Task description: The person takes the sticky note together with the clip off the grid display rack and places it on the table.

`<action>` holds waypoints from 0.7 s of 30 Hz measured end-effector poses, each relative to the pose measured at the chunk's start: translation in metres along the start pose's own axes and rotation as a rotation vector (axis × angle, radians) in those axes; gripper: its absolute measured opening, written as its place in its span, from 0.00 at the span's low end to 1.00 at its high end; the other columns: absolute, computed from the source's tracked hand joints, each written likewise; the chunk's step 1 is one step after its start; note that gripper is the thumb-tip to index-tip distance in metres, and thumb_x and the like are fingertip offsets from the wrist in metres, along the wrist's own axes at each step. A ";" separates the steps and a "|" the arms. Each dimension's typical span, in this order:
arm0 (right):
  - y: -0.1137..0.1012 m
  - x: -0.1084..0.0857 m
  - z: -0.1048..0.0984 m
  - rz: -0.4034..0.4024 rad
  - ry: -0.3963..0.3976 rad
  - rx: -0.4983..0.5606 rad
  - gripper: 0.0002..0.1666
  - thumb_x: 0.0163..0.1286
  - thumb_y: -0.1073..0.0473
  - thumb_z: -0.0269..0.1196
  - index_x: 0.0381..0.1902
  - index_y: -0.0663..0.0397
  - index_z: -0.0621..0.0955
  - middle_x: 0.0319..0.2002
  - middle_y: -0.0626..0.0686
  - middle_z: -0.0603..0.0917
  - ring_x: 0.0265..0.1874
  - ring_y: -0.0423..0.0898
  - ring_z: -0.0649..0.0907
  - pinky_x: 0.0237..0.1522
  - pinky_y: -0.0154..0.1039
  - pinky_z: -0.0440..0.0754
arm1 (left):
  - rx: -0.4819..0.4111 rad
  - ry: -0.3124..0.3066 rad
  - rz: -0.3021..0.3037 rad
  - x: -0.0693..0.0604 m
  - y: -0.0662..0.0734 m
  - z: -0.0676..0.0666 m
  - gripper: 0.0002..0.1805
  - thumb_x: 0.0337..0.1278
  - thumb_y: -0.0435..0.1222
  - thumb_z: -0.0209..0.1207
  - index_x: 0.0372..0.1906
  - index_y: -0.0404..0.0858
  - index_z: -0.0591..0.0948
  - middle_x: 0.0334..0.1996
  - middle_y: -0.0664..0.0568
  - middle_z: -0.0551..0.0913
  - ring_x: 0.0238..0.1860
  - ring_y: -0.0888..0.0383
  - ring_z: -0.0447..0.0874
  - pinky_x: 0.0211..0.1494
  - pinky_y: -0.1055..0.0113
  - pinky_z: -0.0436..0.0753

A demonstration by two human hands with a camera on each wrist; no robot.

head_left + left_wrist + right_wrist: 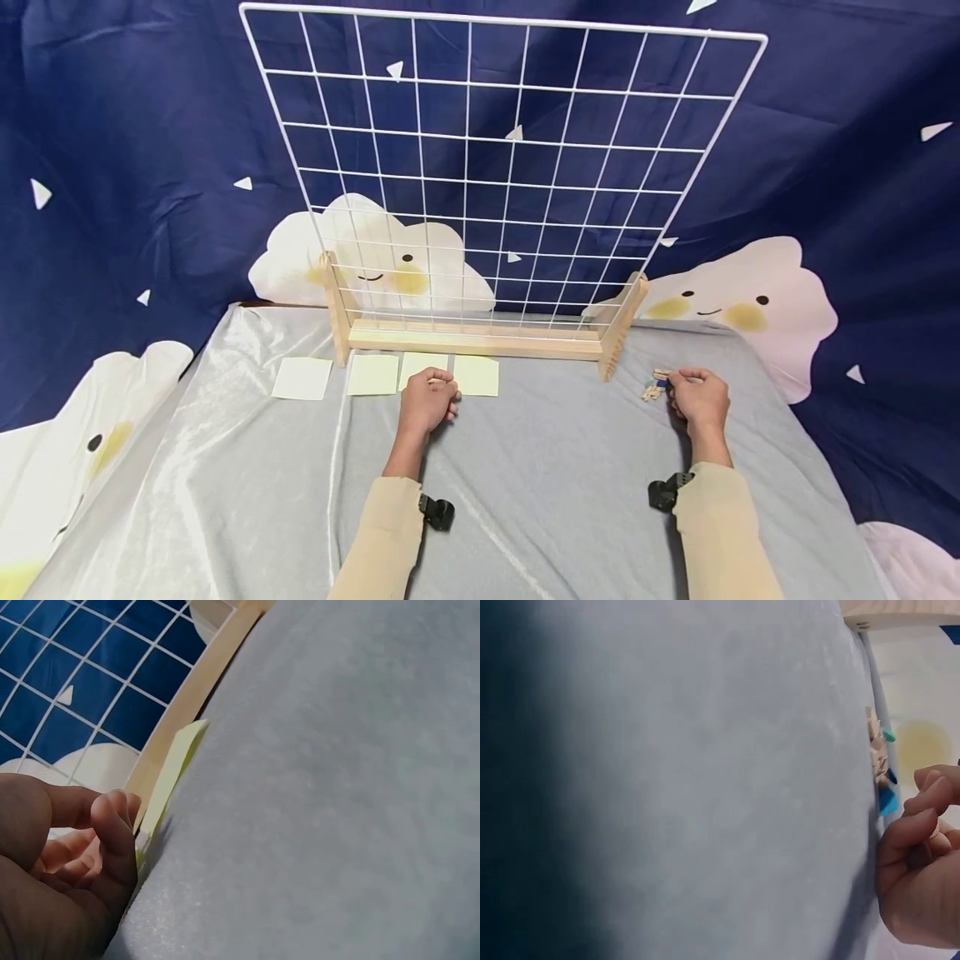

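Observation:
My left hand [429,402] is over the row of sticky notes, in front of a pale yellow sticky note [414,364] that it partly covers. Its fingers are loosely bent in the left wrist view, with thumb and index close together and nothing visible between them. Beside it lies another yellow sticky note [476,376]. At the right, my right hand [701,396] reaches a small pile of mini clothespins [651,390], wooden with blue and green bits. Its bent fingertips are by a blue piece [887,801]; whether they pinch anything is hidden.
A white wire grid [487,137] stands upright in a wooden base [480,340] behind the notes. Left of the covered note lie a yellow note [372,375] and a whiter one [302,378]. Grey cloth [540,483] covers the table; a dark blue curtain [150,108] hangs behind.

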State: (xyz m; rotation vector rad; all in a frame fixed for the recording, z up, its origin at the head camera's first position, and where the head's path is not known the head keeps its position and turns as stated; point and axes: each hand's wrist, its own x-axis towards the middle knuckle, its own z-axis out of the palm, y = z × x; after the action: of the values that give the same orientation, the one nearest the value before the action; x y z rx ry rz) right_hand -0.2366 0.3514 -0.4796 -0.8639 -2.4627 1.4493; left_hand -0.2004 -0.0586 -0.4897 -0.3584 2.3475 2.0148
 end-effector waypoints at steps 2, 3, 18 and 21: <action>-0.004 -0.003 0.001 -0.025 0.010 -0.005 0.21 0.74 0.55 0.59 0.58 0.64 0.78 0.20 0.45 0.81 0.15 0.38 0.78 0.15 0.34 0.76 | -0.026 0.002 0.006 0.001 0.000 -0.001 0.07 0.66 0.29 0.59 0.45 0.30 0.81 0.29 0.41 0.88 0.15 0.63 0.78 0.20 0.71 0.79; -0.006 -0.004 0.001 -0.039 0.013 -0.009 0.21 0.74 0.55 0.59 0.58 0.64 0.78 0.21 0.45 0.82 0.15 0.38 0.78 0.15 0.34 0.76 | -0.040 0.004 0.009 0.002 0.000 -0.001 0.07 0.65 0.28 0.59 0.45 0.30 0.81 0.29 0.41 0.88 0.15 0.63 0.78 0.19 0.72 0.79; -0.044 -0.043 0.013 -0.294 -0.164 -0.013 0.18 0.76 0.57 0.60 0.53 0.68 0.79 0.19 0.49 0.81 0.15 0.41 0.79 0.21 0.31 0.77 | -0.223 -0.070 0.058 0.000 0.002 -0.014 0.11 0.69 0.29 0.60 0.50 0.25 0.79 0.37 0.31 0.87 0.22 0.59 0.82 0.26 0.71 0.82; -0.051 -0.051 0.018 -0.353 -0.223 -0.008 0.17 0.75 0.58 0.60 0.52 0.68 0.79 0.20 0.51 0.82 0.15 0.43 0.79 0.20 0.33 0.77 | -0.232 -0.076 0.060 -0.003 0.002 -0.020 0.11 0.68 0.28 0.60 0.50 0.25 0.79 0.37 0.32 0.87 0.24 0.58 0.84 0.28 0.70 0.84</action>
State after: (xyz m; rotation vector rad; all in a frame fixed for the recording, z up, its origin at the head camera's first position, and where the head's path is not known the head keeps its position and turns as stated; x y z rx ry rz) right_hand -0.2228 0.2912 -0.4388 -0.2557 -2.6060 1.4708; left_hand -0.1954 -0.0773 -0.4838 -0.2145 2.1113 2.2914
